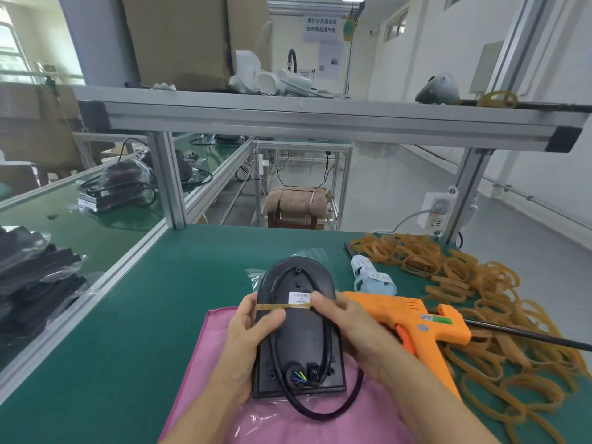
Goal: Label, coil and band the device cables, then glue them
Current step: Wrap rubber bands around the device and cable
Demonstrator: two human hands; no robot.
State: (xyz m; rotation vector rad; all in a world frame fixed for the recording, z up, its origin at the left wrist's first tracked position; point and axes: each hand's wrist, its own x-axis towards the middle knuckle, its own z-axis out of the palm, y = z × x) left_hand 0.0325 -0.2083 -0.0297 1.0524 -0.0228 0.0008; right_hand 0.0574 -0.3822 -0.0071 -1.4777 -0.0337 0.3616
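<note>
In the lower middle of the frame both hands hold a black device over a pink cloth. The left hand grips its left edge, and the right hand pinches a rubber band stretched across it. A black cable loops past the device's near end. Just right lies an orange glue gun, beside a heap of bands. Green bench lies open to the left. The label print is unreadable.

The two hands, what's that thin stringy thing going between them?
A tan rubber band, stretched from the left hand to the right hand across the black device, in the head view.
</note>
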